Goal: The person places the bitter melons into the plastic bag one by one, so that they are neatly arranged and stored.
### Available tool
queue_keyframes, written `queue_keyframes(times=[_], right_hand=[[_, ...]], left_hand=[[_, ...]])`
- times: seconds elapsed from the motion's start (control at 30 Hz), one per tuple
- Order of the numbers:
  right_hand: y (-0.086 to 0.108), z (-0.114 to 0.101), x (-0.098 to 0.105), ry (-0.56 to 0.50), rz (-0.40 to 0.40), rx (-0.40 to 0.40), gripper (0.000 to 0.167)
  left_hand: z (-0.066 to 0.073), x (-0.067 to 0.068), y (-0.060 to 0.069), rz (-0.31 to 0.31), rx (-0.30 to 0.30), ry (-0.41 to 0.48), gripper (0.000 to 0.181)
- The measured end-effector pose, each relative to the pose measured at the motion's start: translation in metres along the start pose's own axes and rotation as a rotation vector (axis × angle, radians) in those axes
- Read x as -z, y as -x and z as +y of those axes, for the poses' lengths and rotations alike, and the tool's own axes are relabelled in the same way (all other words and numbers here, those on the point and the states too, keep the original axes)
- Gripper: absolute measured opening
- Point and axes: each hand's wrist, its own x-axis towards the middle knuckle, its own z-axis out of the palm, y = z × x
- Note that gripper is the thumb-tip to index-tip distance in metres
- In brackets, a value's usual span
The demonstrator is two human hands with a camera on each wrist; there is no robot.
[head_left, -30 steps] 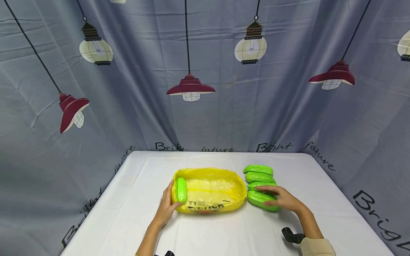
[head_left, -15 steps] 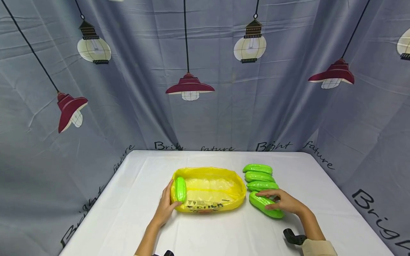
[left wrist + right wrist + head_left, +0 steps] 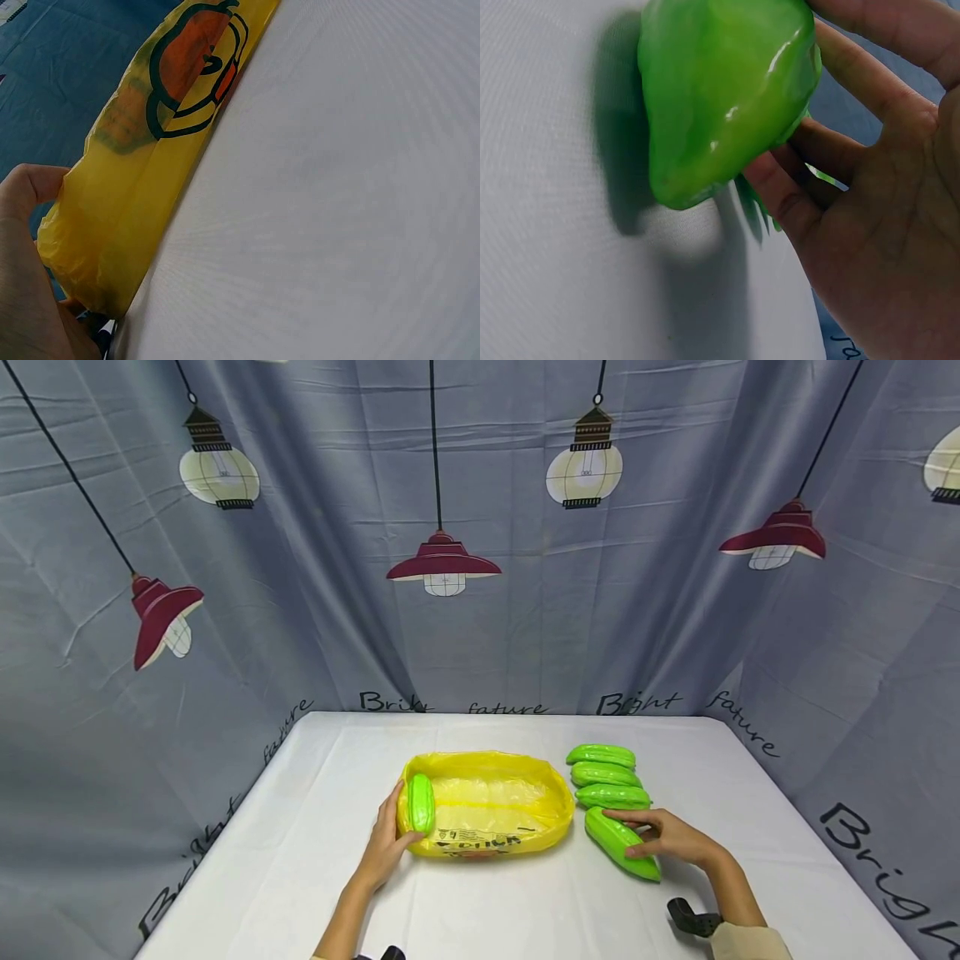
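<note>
My left hand (image 3: 386, 839) grips the left end of a yellow plastic bag (image 3: 517, 842), whose mouth is spread wide into an oval. In the left wrist view, the thumb lies over the rim of the bag (image 3: 124, 217). One shiny green cucumber-shaped vegetable (image 3: 422, 803) lies inside at the left end. Right of the bag, my right hand (image 3: 675, 839) holds another such vegetable (image 3: 615, 842), tilted with its near end to the right. The right wrist view shows that vegetable's tapered end (image 3: 720, 105) between thumb and fingers, its shadow beside it on the cloth.
Beyond the held vegetable, a column of 3 more green vegetables (image 3: 611, 796) lies along the bag's right side. A white cloth covers the table (image 3: 487, 910). Grey curtains (image 3: 510, 635) printed with lamps surround its back and sides.
My right hand has taken hold of the nearest vegetable in the column and turned it, its near end swinging toward me. The left hand and bag have hardly moved.
</note>
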Motion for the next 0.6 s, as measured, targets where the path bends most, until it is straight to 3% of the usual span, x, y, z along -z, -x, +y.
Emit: queue_keyframes(times=[0.23,0.47,0.6], right_hand=[[0.0016,0.0029,-0.0009,-0.055,-0.021,-0.013,0.061],[0.001,0.0058,-0.0018,-0.069,-0.031,-0.045,0.061],[0.0023,0.0049,-0.0011,-0.059,-0.027,-0.063,0.061]], left_hand=[[-0.0027,-0.0025,0.0011,0.03,-0.049,-0.015,0.085],[-0.002,-0.0001,-0.0005,-0.004,0.021,0.005,0.087],[-0.0007,0.0006,-0.0009,-0.014,0.028,0.016,0.086]])
